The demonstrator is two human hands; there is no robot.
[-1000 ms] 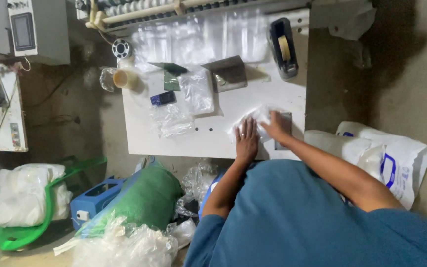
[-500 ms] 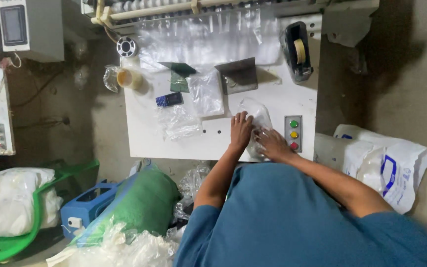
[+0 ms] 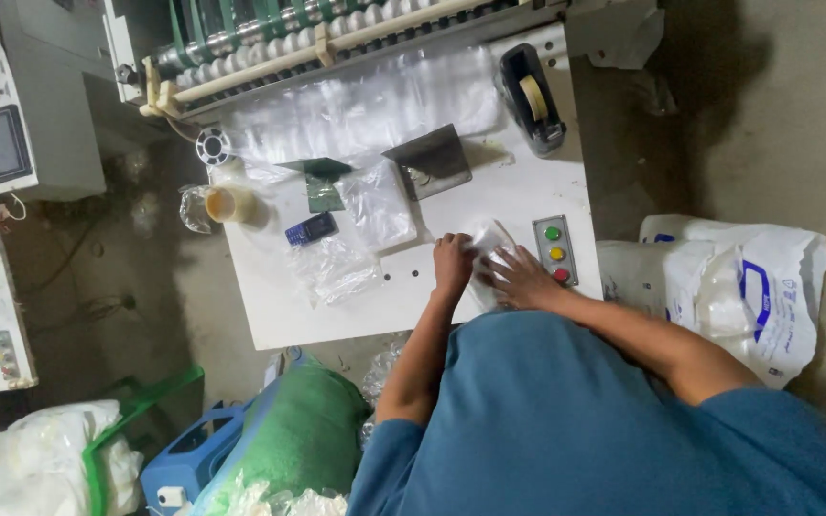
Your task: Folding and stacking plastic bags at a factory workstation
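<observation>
Both hands rest on a small stack of clear plastic bags (image 3: 489, 239) at the near right of the white table (image 3: 270, 306). My left hand (image 3: 453, 263) grips the stack's left edge. My right hand (image 3: 520, 279) lies flat on it with fingers spread, just left of a grey panel (image 3: 554, 250) with green, yellow and red buttons. More clear bags lie further left in two piles (image 3: 375, 203) (image 3: 336, 268).
A tape dispenser (image 3: 532, 100) sits at the far right corner. A dark phone (image 3: 310, 229), a tape roll (image 3: 227, 204) and metal plates (image 3: 429, 161) lie mid-table. A roller machine (image 3: 336, 38) runs along the back. White sacks (image 3: 738, 287) stand right, a green sack (image 3: 298, 435) below left.
The view has shifted and both hands moved together from the table's front edge onto the bag stack beside the button panel.
</observation>
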